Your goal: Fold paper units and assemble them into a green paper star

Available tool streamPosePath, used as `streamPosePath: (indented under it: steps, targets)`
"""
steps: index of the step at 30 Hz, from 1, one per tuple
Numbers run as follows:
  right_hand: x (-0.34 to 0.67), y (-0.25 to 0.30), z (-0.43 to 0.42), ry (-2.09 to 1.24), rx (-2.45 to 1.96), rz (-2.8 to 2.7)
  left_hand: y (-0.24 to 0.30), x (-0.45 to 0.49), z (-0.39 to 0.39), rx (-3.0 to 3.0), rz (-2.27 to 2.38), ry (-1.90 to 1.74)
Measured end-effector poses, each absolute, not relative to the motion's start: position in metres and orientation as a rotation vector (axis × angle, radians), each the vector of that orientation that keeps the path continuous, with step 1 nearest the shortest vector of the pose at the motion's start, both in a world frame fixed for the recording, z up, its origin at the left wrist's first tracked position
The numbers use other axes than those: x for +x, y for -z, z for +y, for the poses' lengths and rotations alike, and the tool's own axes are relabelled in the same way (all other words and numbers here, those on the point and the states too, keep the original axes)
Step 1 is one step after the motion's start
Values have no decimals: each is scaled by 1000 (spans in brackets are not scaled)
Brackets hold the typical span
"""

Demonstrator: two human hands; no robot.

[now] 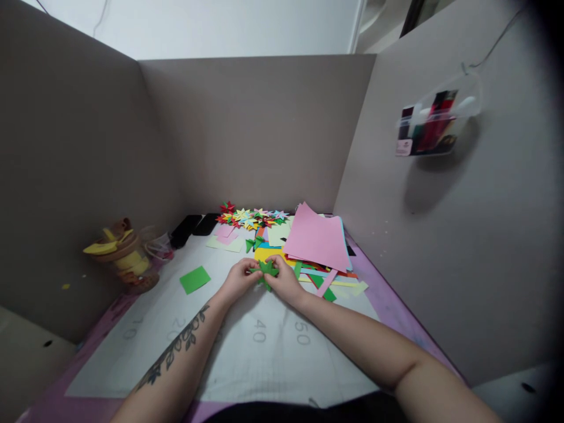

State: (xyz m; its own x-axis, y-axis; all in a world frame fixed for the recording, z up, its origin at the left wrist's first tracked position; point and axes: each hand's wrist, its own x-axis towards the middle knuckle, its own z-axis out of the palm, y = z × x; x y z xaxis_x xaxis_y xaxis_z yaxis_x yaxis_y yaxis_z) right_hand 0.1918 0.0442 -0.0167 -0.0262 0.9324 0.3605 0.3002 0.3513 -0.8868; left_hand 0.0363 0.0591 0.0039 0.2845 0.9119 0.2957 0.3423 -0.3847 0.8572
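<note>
A green folded paper star (267,271) sits between both hands over the white mat (264,346). My left hand (240,278) pinches its left side with curled fingers. On the star's right side my right hand (285,279) is closed too. Behind them lies a pile of finished paper stars (251,217) in many colours. A loose green paper square (194,279) lies to the left of my left hand.
A stack of coloured paper sheets topped by pink (318,239) lies at the right, with scraps (328,286) around it. A jar with yellow contents (121,255) stands at the left. Two black phones (194,226) lie at the back. Grey partitions enclose the desk; a clear wall pocket (434,126) hangs on the right.
</note>
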Motion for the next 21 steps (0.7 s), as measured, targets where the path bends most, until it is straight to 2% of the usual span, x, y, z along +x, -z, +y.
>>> streamPosePath:
  steps: [6, 13, 21]
  targets:
    - [193, 18, 46, -739, -1148, -1531, 1, 37, 61, 1797, 1205, -1137]
    - [192, 21, 48, -1052, -1044, -1425, 5, 39, 61, 1388, 1129, -1176]
    - [191, 22, 48, -1128, -986, -1346, 5, 41, 58, 1332, 1144, -1209]
